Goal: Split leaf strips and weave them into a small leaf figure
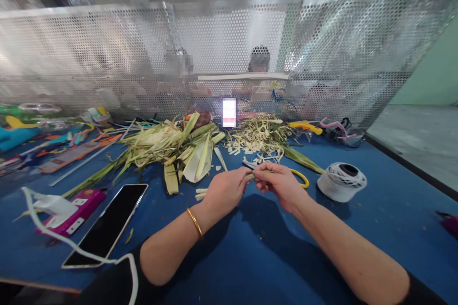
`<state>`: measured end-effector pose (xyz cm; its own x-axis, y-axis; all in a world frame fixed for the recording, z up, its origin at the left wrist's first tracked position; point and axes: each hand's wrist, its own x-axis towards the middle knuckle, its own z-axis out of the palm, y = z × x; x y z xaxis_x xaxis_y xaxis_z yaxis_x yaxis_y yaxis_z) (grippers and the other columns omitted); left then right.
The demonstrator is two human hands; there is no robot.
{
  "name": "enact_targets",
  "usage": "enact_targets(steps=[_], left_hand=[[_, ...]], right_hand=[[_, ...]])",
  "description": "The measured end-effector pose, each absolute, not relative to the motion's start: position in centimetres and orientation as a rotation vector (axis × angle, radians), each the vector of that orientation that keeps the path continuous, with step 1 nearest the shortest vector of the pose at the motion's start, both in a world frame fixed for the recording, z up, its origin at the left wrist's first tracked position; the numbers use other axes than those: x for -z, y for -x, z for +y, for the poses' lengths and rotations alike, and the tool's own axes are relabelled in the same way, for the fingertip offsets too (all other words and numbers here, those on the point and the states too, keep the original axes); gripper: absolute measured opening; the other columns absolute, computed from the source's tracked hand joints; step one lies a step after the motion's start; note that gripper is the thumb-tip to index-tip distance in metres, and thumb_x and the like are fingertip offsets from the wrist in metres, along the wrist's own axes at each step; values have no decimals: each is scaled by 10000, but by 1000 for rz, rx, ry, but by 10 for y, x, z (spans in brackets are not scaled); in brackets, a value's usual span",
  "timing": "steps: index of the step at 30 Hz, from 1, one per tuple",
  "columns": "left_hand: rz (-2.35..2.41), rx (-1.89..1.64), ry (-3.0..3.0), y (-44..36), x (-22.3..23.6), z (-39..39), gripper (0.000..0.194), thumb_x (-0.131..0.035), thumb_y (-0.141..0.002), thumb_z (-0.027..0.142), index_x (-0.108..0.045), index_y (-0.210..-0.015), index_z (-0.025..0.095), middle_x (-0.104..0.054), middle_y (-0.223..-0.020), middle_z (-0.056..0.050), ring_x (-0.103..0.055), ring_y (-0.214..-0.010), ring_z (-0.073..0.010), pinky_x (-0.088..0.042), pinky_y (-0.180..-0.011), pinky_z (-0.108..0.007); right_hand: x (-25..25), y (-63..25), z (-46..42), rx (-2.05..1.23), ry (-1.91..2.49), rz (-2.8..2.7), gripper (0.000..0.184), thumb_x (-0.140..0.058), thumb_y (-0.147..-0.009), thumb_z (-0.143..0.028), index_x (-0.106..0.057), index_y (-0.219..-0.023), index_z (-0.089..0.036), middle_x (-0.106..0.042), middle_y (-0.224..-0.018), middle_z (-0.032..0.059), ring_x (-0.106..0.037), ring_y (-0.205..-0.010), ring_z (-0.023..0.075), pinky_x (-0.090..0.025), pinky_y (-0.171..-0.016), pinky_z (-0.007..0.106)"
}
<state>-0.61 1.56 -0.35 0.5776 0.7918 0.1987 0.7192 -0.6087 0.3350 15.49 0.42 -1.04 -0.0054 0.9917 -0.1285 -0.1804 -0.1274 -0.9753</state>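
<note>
Over the blue table, my left hand (pixel 229 186) and my right hand (pixel 277 182) meet with their fingertips almost together. Both pinch a short, narrow pale-green strip of plant leaf (pixel 251 176), mostly covered by the fingers. Behind the right hand lies a pair of scissors; its yellow handle (pixel 302 178) shows to the right and its blade (pixel 249 163) to the left. A few pale cut stalk pieces (pixel 201 194) lie left of my left wrist. Beyond the hands is a heap of green-yellow husk-like leaves (pixel 161 143), with a pile of pale shreds (pixel 259 138) beside it.
A spool of white string (pixel 341 182) stands to the right. Left are a black-screened phone (pixel 110 219), a magenta power strip (pixel 80 209) and a white cable (pixel 132 271) crossing my sleeve. A perforated metal screen (pixel 222 33) closes the back, with people behind it.
</note>
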Motion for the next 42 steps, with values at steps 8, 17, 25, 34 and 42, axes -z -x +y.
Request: enact_targets(steps=[8,17,25,34,42], left_hand=[[1290,-328,-2903,4,6,13,258,-341,-935,183,-597,-904,168,-653,-822,-74,-612,-791,-201,-404,-656,-275],[1145,-581,-1703,17,-7,29,247,-380,-885,257,-524,-701,176,-514,-594,24,-447,-464,-78,-334,-453,-195],[1008,-712,-1221,21,-7,39,203,-425,-898,276,-481,-737,165,-387,-574,67,-253,-392,-19,-132,-389,-177],[990,-757,-1225,19,-4,37,190,-430,-884,282,-480,-741,167,-384,-574,73,-268,-398,-24,-162,-395,-170],[989,-736,-1192,17,-7,32,213,-388,-897,209,-482,-711,162,-380,-546,66,-280,-394,-29,-165,-397,-179]], right_hand=[[16,-151,4,-1424,1188,-973,266,-790,-525,-347,-621,-619,-165,-583,-515,-29,-532,-477,95,-392,-475,226],[2,-204,16,-268,1918,-2042,82,-576,-770,-220,-614,-838,-195,-671,-853,71,-635,-799,219,-435,-681,319],[10,-207,15,-36,2268,-2293,274,-531,-743,-76,-573,-1014,-95,-666,-1021,218,-645,-952,321,-397,-685,334],[7,-149,-13,-135,2123,-2262,317,-599,-831,-288,-515,-1110,-166,-689,-992,107,-658,-891,243,-382,-646,282],[1,-198,-42,255,2073,-2268,289,-411,-935,-153,-690,-987,-210,-675,-969,84,-634,-835,219,-377,-710,321]])
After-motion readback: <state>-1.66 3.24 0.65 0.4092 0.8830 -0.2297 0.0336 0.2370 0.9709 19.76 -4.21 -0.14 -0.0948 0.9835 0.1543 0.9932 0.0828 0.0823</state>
